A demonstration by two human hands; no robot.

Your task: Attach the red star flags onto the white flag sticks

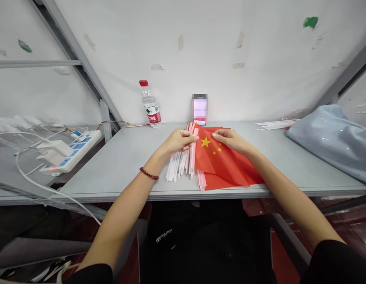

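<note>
A small red flag (224,165) with yellow stars and a white sleeve along its left edge lies over other red flags (218,183) on the desk. My left hand (183,141) is closed in a pinch at the flag's white sleeve. Over the flag's upper part, near the small stars, my right hand (228,139) has thumb and finger pressed together on the cloth. Beneath my left hand is a bundle of white sticks (178,163), their lower ends fanned toward me. Their upper ends are partly hidden by my hand and the flag.
A phone (199,109) leans upright against the wall, with a water bottle (152,108) to its left. Thin white sticks (274,124) and a pale blue bag (331,138) lie at the right. A power strip (74,152) with plugs and cables sits beyond the desk's left side.
</note>
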